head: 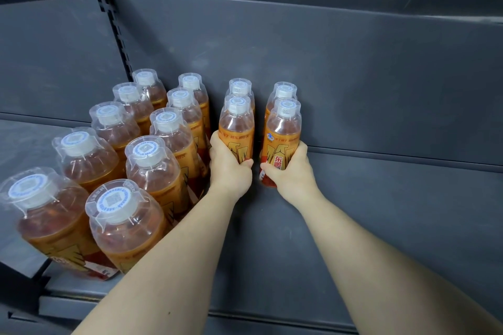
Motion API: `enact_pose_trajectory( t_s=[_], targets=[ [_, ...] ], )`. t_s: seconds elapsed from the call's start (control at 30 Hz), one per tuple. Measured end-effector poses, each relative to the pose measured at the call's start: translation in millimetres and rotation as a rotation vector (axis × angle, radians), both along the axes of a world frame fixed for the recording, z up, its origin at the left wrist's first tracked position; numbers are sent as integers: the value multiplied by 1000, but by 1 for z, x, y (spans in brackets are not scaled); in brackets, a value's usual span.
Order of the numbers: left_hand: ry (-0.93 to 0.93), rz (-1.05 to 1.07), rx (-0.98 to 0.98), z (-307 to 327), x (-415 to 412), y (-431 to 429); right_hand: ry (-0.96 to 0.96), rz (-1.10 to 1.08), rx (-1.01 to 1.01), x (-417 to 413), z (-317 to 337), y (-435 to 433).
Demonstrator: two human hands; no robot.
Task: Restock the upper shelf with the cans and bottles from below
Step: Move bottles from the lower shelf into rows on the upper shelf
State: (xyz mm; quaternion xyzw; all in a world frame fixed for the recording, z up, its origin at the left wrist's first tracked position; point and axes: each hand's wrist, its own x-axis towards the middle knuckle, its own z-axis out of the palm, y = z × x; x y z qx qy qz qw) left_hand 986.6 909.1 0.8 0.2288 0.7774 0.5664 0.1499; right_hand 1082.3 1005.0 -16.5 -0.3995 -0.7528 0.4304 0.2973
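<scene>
Forearms (174, 258) stretched across the shelf (381, 212), left grip (230, 168) wrapped low round the left bottle (236, 128), right grip (290, 171) round the right bottle (283, 133), both upright just before the rear pair (239, 87), seemingly extending two fresh rows beside the filled rows (152, 160).

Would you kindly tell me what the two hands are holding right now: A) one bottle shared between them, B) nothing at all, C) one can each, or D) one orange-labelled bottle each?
D: the left hand grips the left bottle and the right hand grips the right bottle, both orange-labelled.
</scene>
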Motion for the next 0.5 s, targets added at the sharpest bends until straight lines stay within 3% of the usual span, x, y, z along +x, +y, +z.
enact_pose_trajectory(
  t_s=[0.5],
  targets=[
    [-54,17,-39,-3,4,-6,-63,19,-42,5,7,0]
  ],
)
